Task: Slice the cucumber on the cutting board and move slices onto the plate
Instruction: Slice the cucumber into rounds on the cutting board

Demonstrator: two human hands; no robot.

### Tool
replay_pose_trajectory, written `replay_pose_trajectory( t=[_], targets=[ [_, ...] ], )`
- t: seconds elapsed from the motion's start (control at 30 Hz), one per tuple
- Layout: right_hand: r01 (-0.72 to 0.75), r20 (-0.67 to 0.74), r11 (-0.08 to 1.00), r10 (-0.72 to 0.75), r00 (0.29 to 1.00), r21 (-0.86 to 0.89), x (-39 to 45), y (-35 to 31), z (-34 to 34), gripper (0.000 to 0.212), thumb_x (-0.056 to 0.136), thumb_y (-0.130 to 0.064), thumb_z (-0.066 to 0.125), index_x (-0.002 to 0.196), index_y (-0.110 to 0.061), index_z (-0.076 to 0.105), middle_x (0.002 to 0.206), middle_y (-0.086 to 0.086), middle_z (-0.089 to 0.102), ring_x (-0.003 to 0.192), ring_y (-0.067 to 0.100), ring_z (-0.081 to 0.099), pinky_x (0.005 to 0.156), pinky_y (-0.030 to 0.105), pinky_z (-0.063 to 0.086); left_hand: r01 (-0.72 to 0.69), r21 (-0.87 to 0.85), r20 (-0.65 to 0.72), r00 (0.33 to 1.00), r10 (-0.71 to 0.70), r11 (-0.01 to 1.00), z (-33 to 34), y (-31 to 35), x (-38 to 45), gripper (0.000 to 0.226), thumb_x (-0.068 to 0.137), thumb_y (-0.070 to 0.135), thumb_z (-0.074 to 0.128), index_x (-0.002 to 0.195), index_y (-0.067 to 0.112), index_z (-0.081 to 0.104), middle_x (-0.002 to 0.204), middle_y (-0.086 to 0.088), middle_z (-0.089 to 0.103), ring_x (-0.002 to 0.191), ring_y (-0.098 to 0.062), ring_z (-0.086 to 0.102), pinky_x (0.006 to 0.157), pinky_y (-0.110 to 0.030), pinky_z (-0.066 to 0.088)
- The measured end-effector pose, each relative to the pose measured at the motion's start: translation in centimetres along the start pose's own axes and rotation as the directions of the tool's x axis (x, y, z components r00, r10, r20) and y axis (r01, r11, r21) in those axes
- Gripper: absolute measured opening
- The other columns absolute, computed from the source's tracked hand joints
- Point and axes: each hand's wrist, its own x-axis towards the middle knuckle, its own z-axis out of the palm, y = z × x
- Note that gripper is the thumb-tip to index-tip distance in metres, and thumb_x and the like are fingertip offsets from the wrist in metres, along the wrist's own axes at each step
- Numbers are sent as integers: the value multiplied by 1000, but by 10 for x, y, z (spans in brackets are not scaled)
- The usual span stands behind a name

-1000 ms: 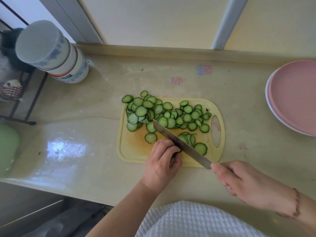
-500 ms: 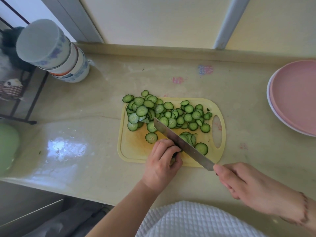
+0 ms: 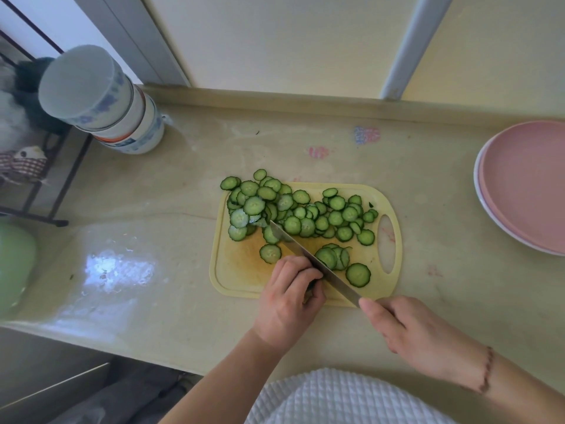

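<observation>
Change: knife (image 3: 315, 263) sits in nearly the same diagonal line as 1 s ago, tip among the far slices and heel at the near right; the fresh fan of slices (image 3: 333, 257) just right of the blade looks much the same, so little has been cut in that second.
Left hand (image 3: 289, 296): fingers curled down on the near side of the blade, gripping what I take to be the last stub of cucumber (image 3: 312, 286); only a dark sliver of it shows under the fingertips.
Right hand (image 3: 409, 332): wrapped round the knife handle, which is hidden inside the grip, with the forefinger reaching toward the blade heel.
Cutting board (image 3: 238, 280): yellow, on the worktop (image 3: 183, 240); its far half is heaped with cut slices (image 3: 293, 212), and 2 or 3 at the far left corner overhang its edge.
Plate (image 3: 526, 185): pink, far right, well apart from the board, bare of any slices.
Meaning for the task: slicing seems close to its end, judging by how small the stub is; no transfer to the plate has begun.
Risk: with so little left to hold, the left fingertips lie right against the blade.
</observation>
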Motion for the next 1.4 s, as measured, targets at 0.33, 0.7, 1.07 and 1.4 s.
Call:
replay_pose_trajectory(
  t=[0.33, 0.7, 1.07, 1.4],
  targets=[
    [14, 52, 992, -20, 998, 124, -21, -7, -18, 63, 85, -67, 32, 65, -7, 33, 52, -5, 29, 48, 11, 27, 49, 26, 26, -8, -1, -3, 1000, 8, 1000, 0, -1, -1, 5, 84, -5, 72, 84, -1, 70, 97, -8, 61, 91, -25, 60, 87, -26, 51],
    [-22, 74, 991, 12, 997, 135, -20, -6, -19, 67, 84, -74, 29, 65, -10, 36, 52, -5, 32, 49, 13, 30, 48, 25, 29, 3, -2, -1, 1000, -3, 1000, -1, 0, -1, 9, 81, -8, 75, 82, -1, 70, 92, -11, 63, 87, -26, 61, 85, -28, 51],
    [-14, 4, 1000, 14, 1000, -26, 2, -1, 5, 61, 86, -71, 23, 63, -18, 40, 54, -3, 39, 48, 8, 34, 52, 28, 36, -4, -10, -16, 1000, 4, 1000, 0, -2, -1, 4, 84, -4, 72, 84, -1, 70, 98, -6, 60, 91, -25, 60, 89, -26, 50],
    [17, 23, 996, -19, 1000, 90, -14, -1, -12, 73, 84, -75, 26, 67, -5, 35, 53, -5, 30, 48, 9, 28, 49, 24, 27, -8, -11, -11, 1000, 7, 1000, 0, 0, 1, 6, 84, -4, 73, 84, 0, 69, 99, -5, 58, 89, -24, 59, 86, -26, 50]
  ],
)
